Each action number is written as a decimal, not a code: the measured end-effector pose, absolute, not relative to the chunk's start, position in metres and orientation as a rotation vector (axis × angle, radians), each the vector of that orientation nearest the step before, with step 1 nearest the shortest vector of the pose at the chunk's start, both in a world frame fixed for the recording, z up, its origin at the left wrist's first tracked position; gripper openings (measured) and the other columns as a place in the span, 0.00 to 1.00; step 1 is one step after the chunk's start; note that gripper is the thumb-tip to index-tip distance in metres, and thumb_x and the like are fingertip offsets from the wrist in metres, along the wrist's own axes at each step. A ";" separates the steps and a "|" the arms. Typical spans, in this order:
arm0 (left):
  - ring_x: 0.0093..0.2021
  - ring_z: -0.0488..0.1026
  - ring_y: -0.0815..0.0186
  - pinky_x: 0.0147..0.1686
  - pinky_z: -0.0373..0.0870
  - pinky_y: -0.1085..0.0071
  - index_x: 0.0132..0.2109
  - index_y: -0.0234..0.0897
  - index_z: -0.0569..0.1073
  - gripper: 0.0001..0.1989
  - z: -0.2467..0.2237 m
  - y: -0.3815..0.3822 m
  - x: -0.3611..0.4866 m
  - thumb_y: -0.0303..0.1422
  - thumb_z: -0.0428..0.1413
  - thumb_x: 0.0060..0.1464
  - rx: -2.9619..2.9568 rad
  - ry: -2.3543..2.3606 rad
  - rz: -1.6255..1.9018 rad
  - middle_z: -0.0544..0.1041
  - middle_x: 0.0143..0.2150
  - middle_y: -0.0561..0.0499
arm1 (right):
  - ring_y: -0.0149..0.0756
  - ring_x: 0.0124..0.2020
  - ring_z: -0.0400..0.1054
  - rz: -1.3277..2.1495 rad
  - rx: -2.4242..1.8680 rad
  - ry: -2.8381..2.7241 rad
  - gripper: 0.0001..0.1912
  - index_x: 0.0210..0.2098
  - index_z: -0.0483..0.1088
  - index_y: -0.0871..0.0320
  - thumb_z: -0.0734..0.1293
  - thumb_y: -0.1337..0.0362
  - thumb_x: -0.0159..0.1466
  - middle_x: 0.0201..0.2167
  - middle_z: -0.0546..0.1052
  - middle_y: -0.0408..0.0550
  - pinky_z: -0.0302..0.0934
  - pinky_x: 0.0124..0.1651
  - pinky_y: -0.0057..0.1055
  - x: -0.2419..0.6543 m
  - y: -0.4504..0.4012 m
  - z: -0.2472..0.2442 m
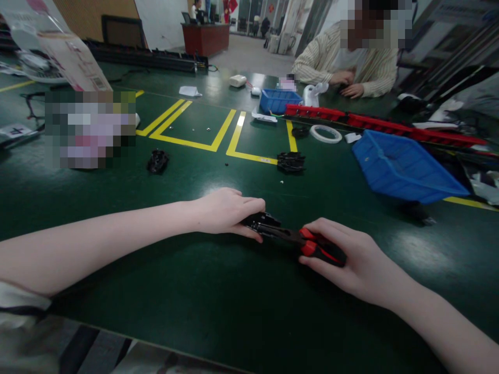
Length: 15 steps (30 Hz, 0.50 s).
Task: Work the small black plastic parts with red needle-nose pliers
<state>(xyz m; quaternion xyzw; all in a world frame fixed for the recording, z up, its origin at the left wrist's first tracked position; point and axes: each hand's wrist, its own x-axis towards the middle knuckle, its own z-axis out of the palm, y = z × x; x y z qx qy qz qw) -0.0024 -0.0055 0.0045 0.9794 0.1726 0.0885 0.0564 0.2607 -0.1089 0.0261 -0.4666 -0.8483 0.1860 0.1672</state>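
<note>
My left hand (224, 210) grips a small black part (262, 222) above the green table, thumb on top and a finger below. My right hand (351, 254) is wrapped round the red and black handles of a pair of pliers (307, 243). The plier jaws point left and reach the black part; whether they clamp it is too small to tell. Further off on the table lie two black bundles, one at the left (158, 161) and one near the yellow tape (291, 162).
A blue bin (409, 166) stands at the right, a smaller blue bin (279, 101) behind. A tape roll (326, 134) lies near a long red strip (382, 124). Across the table sits a person in a striped shirt (312, 59). A white-pink package (74, 59) is at the left.
</note>
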 end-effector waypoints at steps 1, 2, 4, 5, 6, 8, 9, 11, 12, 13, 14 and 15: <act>0.26 0.69 0.64 0.25 0.54 0.72 0.44 0.37 0.67 0.25 0.004 -0.005 -0.002 0.56 0.53 0.57 2.971 0.516 0.270 0.73 0.30 0.53 | 0.36 0.30 0.71 0.560 -1.346 -2.412 0.10 0.43 0.69 0.55 0.66 0.58 0.64 0.35 0.76 0.48 0.65 0.30 0.31 0.260 -0.109 0.027; 0.26 0.68 0.64 0.25 0.54 0.72 0.43 0.37 0.68 0.25 0.004 -0.005 -0.003 0.56 0.53 0.57 2.969 0.500 0.269 0.73 0.30 0.53 | 0.35 0.30 0.71 0.582 -1.362 -2.415 0.10 0.43 0.68 0.55 0.66 0.58 0.64 0.35 0.75 0.48 0.65 0.30 0.31 0.259 -0.110 0.028; 0.25 0.67 0.65 0.25 0.54 0.71 0.42 0.37 0.68 0.25 0.004 -0.004 -0.002 0.56 0.52 0.57 2.967 0.447 0.266 0.73 0.30 0.53 | 0.35 0.30 0.71 0.602 -1.387 -2.431 0.10 0.43 0.68 0.55 0.66 0.58 0.64 0.35 0.75 0.47 0.65 0.30 0.30 0.258 -0.111 0.029; 0.24 0.67 0.66 0.25 0.53 0.71 0.42 0.37 0.68 0.25 0.005 -0.004 -0.002 0.57 0.52 0.57 2.969 0.419 0.265 0.73 0.30 0.53 | 0.35 0.31 0.71 0.597 -1.396 -2.440 0.10 0.43 0.67 0.55 0.66 0.58 0.64 0.36 0.75 0.47 0.65 0.30 0.30 0.258 -0.112 0.029; 0.24 0.66 0.66 0.25 0.53 0.71 0.41 0.37 0.68 0.26 0.005 -0.004 -0.002 0.58 0.51 0.57 2.974 0.396 0.265 0.73 0.30 0.53 | 0.35 0.31 0.71 0.588 -1.402 -2.450 0.10 0.43 0.67 0.55 0.66 0.58 0.64 0.36 0.75 0.47 0.65 0.30 0.30 0.258 -0.113 0.030; 0.24 0.65 0.67 0.25 0.52 0.71 0.40 0.37 0.68 0.27 0.006 -0.003 -0.002 0.59 0.50 0.57 2.983 0.371 0.267 0.72 0.30 0.53 | 0.35 0.31 0.70 0.564 -1.417 -2.465 0.10 0.43 0.66 0.54 0.65 0.59 0.64 0.37 0.75 0.47 0.65 0.30 0.30 0.258 -0.115 0.029; 0.24 0.65 0.67 0.25 0.52 0.71 0.39 0.37 0.68 0.27 0.006 -0.003 -0.002 0.59 0.49 0.57 2.984 0.366 0.268 0.72 0.30 0.53 | 0.35 0.31 0.71 0.550 -1.423 -2.472 0.10 0.43 0.66 0.54 0.65 0.60 0.63 0.37 0.75 0.47 0.65 0.30 0.30 0.258 -0.116 0.029; 0.23 0.65 0.67 0.25 0.52 0.71 0.39 0.37 0.68 0.28 0.006 -0.003 -0.002 0.60 0.48 0.58 2.984 0.355 0.275 0.72 0.30 0.53 | 0.35 0.32 0.71 0.507 -1.438 -2.487 0.11 0.44 0.65 0.53 0.66 0.62 0.61 0.37 0.74 0.46 0.65 0.30 0.31 0.258 -0.117 0.027; 0.23 0.64 0.68 0.25 0.52 0.71 0.38 0.37 0.68 0.28 0.006 -0.002 -0.002 0.60 0.47 0.58 2.983 0.348 0.280 0.72 0.30 0.53 | 0.36 0.32 0.71 0.476 -1.441 -2.497 0.12 0.44 0.65 0.53 0.66 0.64 0.60 0.37 0.74 0.46 0.66 0.31 0.31 0.259 -0.117 0.026; 0.23 0.64 0.68 0.25 0.52 0.70 0.38 0.37 0.68 0.28 0.005 -0.002 -0.002 0.60 0.46 0.58 2.984 0.340 0.285 0.72 0.30 0.53 | 0.36 0.33 0.71 0.438 -1.439 -2.507 0.14 0.44 0.64 0.53 0.66 0.65 0.59 0.37 0.74 0.46 0.66 0.31 0.32 0.260 -0.118 0.026; 0.23 0.64 0.68 0.25 0.52 0.70 0.38 0.36 0.68 0.28 0.005 -0.002 -0.002 0.60 0.46 0.59 2.987 0.334 0.289 0.72 0.30 0.53 | 0.37 0.33 0.71 0.395 -1.430 -2.521 0.15 0.45 0.64 0.54 0.66 0.67 0.57 0.38 0.74 0.47 0.66 0.32 0.32 0.260 -0.118 0.025; 0.23 0.64 0.68 0.25 0.52 0.70 0.39 0.36 0.68 0.28 0.005 -0.002 -0.002 0.60 0.45 0.59 2.990 0.330 0.292 0.72 0.30 0.53 | 0.38 0.34 0.71 0.339 -1.413 -2.535 0.16 0.45 0.64 0.54 0.66 0.67 0.57 0.38 0.74 0.47 0.66 0.32 0.33 0.261 -0.118 0.024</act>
